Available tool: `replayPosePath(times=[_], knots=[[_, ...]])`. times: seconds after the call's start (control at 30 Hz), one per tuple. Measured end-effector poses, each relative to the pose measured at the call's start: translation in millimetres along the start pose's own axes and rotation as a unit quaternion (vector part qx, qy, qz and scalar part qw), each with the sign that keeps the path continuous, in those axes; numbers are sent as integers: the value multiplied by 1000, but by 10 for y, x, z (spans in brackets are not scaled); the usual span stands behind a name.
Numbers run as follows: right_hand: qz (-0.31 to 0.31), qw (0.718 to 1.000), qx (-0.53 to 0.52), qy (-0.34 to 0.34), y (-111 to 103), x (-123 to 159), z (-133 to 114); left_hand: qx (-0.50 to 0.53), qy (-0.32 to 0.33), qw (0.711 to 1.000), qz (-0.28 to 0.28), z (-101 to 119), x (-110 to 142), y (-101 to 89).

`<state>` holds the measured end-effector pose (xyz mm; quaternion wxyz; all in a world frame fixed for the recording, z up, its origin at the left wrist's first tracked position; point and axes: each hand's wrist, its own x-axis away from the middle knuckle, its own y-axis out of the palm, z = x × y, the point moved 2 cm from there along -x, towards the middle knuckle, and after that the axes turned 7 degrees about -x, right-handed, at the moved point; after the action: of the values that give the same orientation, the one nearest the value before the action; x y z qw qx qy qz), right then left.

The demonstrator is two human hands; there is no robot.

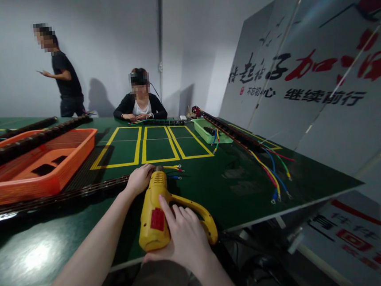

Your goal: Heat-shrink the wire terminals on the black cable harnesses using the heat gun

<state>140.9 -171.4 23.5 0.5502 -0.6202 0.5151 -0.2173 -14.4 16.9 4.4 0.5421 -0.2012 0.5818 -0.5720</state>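
A yellow heat gun (153, 195) with a red patch on its side is in my right hand (186, 232), the index finger lying along its body. Its nozzle points away from me, toward my left hand (141, 179). That hand is closed around a wire bundle at the end of a long dark strip (91, 188). The fingertips are partly hidden behind the gun. Yellow, red and blue wires (171, 167) with ring terminals stick out past the nozzle to the right.
An orange basket (77, 148) with a dark strip across it stands at left. A green basket (206, 135) and another strip with colored wires (273, 171) lie at right. Yellow taped rectangles (140, 145) mark the green table (201, 186). One person sits opposite; another stands behind.
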Motion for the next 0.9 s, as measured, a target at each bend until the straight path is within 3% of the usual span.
replayPosePath(times=[0.27, 0.6, 0.9], knots=[[-15, 999, -26, -40, -95, 12, 234, -21, -9, 1000, 8, 39, 25, -42], [19, 999, 4, 36, -189, 100, 523, -34, -12, 999, 7, 48, 24, -24], [36, 998, 28, 46, -196, 119, 503, -45, -26, 999, -12, 111, 11, -67]])
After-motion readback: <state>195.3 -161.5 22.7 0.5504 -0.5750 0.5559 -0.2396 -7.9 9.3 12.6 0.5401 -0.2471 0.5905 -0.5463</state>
